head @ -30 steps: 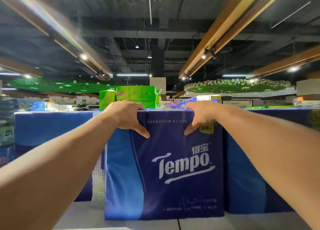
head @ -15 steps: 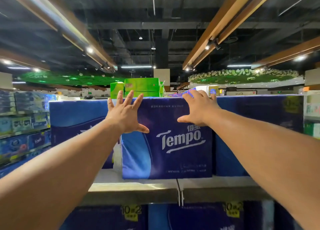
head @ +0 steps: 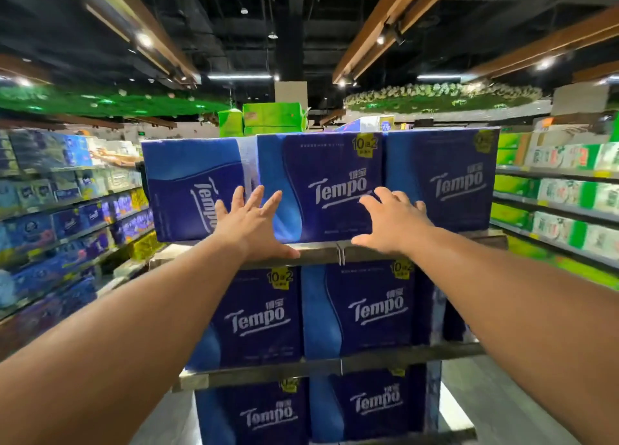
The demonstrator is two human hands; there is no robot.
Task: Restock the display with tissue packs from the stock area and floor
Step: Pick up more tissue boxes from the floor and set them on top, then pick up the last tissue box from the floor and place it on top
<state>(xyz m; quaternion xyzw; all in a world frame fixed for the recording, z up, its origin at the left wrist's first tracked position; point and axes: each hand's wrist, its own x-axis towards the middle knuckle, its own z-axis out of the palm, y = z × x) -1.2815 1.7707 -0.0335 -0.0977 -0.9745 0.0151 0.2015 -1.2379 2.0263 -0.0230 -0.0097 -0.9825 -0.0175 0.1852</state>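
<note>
At the top shelf (head: 321,252) of a freestanding display rack, three dark blue Tempo tissue packs stand side by side, touching: a left pack (head: 194,190) turned so that its logo reads vertically, a middle pack (head: 331,180) and a right pack (head: 442,180), both facing forward with upright logos. Yellow "10+2" labels mark the upper right corners of the middle and right packs. Left hand (head: 249,225): open, fingers spread, palm laid flat against the lower left face of the middle pack, near the seam with the left pack. Right hand (head: 390,221): open, fingers extended, palm against the lower right face of the same pack, fingertips reaching the seam with the right pack. Neither hand closes around anything. Second shelf (head: 335,366): two further Tempo packs (head: 358,310) facing forward; below it, another row (head: 365,407) of the same packs. Behind the top row, green cartons (head: 271,118) rise above the blue packs. Left aisle shelving (head: 67,203) carries blue tissue goods, where another person's arm (head: 115,159) reaches in; right aisle shelving (head: 556,203) carries green and white packs
</note>
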